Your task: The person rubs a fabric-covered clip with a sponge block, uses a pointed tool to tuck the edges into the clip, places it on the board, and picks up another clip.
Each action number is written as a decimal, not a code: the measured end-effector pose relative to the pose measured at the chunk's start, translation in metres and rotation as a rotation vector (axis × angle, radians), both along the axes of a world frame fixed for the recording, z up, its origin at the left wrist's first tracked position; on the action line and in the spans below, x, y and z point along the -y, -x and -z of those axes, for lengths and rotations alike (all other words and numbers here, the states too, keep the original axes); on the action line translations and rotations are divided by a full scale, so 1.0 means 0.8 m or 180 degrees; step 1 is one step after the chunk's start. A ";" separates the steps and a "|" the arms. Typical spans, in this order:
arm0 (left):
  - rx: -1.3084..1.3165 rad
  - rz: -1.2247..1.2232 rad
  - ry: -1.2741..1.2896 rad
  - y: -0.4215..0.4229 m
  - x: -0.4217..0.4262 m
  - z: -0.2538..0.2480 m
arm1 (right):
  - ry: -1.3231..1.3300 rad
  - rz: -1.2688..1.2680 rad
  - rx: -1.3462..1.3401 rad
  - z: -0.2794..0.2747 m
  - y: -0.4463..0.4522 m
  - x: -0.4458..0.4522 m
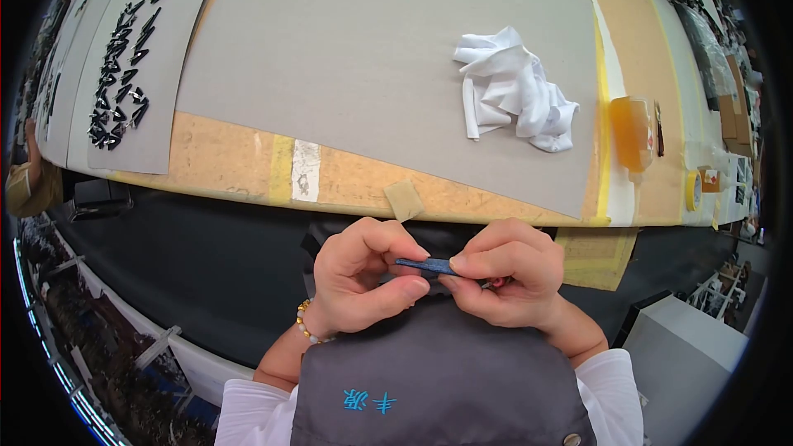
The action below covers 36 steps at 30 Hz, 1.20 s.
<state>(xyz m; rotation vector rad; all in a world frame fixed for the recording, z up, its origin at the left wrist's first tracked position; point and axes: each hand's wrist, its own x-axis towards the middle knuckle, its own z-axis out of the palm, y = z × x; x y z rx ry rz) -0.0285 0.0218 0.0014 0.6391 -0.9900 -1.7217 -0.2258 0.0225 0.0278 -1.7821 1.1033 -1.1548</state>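
A short, flat dark-blue strip [428, 265], like a leather or fabric strap, is held level between my hands in front of the apron, just off the table edge. My right hand [514, 272] pinches its right end between thumb and fingertips. Around the left end close the thumb and fingers of my left hand [363, 274], with a beaded bracelet at that wrist. Something small and red [496, 282] shows beneath my right fingers; its kind cannot be made out. Beyond the hands, a small tan square block [404, 200] lies at the table's front edge.
A crumpled white cloth [516, 87] lies on the grey mat [330, 74]. To its right stands a container of amber liquid [632, 134], with a yellow tape roll [694, 191] farther right. Many small black straps with metal parts [124, 74] cover the left board. Another person's arm [33, 169] shows far left.
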 end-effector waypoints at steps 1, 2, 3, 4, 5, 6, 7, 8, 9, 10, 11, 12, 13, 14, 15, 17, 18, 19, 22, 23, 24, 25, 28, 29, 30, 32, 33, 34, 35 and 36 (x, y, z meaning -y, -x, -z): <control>-0.0044 0.0067 -0.0024 -0.004 0.001 0.002 | 0.0099 0.0022 0.0031 0.004 -0.001 0.000; -0.0088 0.0135 -0.0050 -0.006 0.001 0.003 | 0.0198 0.0045 0.0061 0.007 -0.002 0.000; -0.0065 0.0126 -0.0040 -0.006 0.001 0.003 | 0.0199 0.0037 0.0038 0.007 -0.002 -0.001; -0.0042 0.0118 -0.0031 -0.005 0.002 0.003 | 0.0201 0.0029 0.0016 0.007 -0.002 -0.001; -0.0020 0.0112 -0.0022 -0.004 0.002 0.003 | 0.0201 0.0024 -0.0007 0.007 -0.002 -0.002; -0.0027 0.0099 -0.0027 -0.003 0.002 0.003 | 0.0202 0.0040 0.0011 0.008 -0.002 -0.002; -0.0034 0.0085 -0.0030 -0.002 0.001 0.003 | 0.0205 0.0056 0.0027 0.009 -0.002 -0.003; -0.0041 0.0070 -0.0032 -0.002 0.000 0.003 | 0.0209 0.0072 0.0044 0.010 -0.002 -0.003; -0.0070 0.0083 -0.0038 -0.002 0.000 0.003 | 0.0189 0.0070 0.0055 0.010 -0.001 -0.003; -0.0098 0.0094 -0.0042 -0.002 0.000 0.003 | 0.0170 0.0067 0.0066 0.009 -0.001 -0.002; -0.0126 0.0104 -0.0048 -0.003 0.000 0.003 | 0.0149 0.0063 0.0078 0.008 -0.001 -0.002; -0.0146 0.0124 -0.0060 -0.003 -0.001 0.004 | 0.0078 0.0067 0.0088 0.007 -0.001 -0.002; -0.0165 0.0143 -0.0073 -0.004 -0.001 0.005 | 0.0007 0.0070 0.0097 0.005 0.000 -0.003; -0.0186 0.0162 -0.0085 -0.005 -0.001 0.006 | -0.0064 0.0073 0.0106 0.004 0.000 -0.003; -0.0198 0.0170 -0.0076 -0.005 -0.001 0.007 | -0.0102 0.0061 0.0099 0.003 0.000 -0.003; -0.0224 0.0189 -0.0062 -0.006 -0.001 0.009 | -0.0181 0.0038 0.0085 0.001 0.001 -0.002; -0.0220 0.0182 -0.0060 -0.006 -0.001 0.008 | -0.0197 0.0039 0.0099 0.001 0.001 -0.002; -0.0216 0.0175 -0.0057 -0.006 -0.001 0.008 | -0.0212 0.0039 0.0113 0.002 0.001 -0.002; -0.0212 0.0159 -0.0067 -0.006 -0.001 0.008 | -0.0278 0.0042 0.0137 0.001 0.001 -0.002; -0.0213 0.0156 -0.0072 -0.006 -0.001 0.008 | -0.0302 0.0043 0.0141 0.000 0.000 -0.002; -0.0213 0.0159 -0.0055 -0.007 -0.001 0.009 | -0.0299 0.0037 0.0144 0.000 0.000 -0.002; -0.0213 0.0164 -0.0039 -0.007 -0.001 0.009 | -0.0296 0.0032 0.0148 0.000 0.000 -0.002; -0.0220 0.0162 -0.0020 -0.007 -0.002 0.011 | -0.0318 0.0020 0.0144 -0.001 0.000 -0.001; -0.0224 0.0159 -0.0018 -0.007 -0.002 0.011 | -0.0330 0.0016 0.0140 -0.001 0.000 -0.001; -0.0229 0.0160 -0.0018 -0.007 -0.002 0.011 | -0.0346 0.0011 0.0140 -0.001 0.000 -0.001; -0.0238 0.0163 -0.0016 -0.007 -0.001 0.011 | -0.0378 0.0001 0.0140 -0.001 0.001 -0.001; -0.0239 0.0160 -0.0023 -0.006 -0.001 0.011 | -0.0363 -0.0002 0.0143 -0.001 0.001 -0.001; -0.0241 0.0157 -0.0031 -0.006 -0.002 0.011 | -0.0348 -0.0006 0.0146 -0.001 0.001 0.000; -0.0244 0.0154 -0.0038 -0.006 -0.002 0.011 | -0.0333 -0.0009 0.0148 0.000 0.001 0.000; -0.0250 0.0173 -0.0016 -0.006 -0.001 0.011 | -0.0319 -0.0006 0.0153 0.000 0.001 0.000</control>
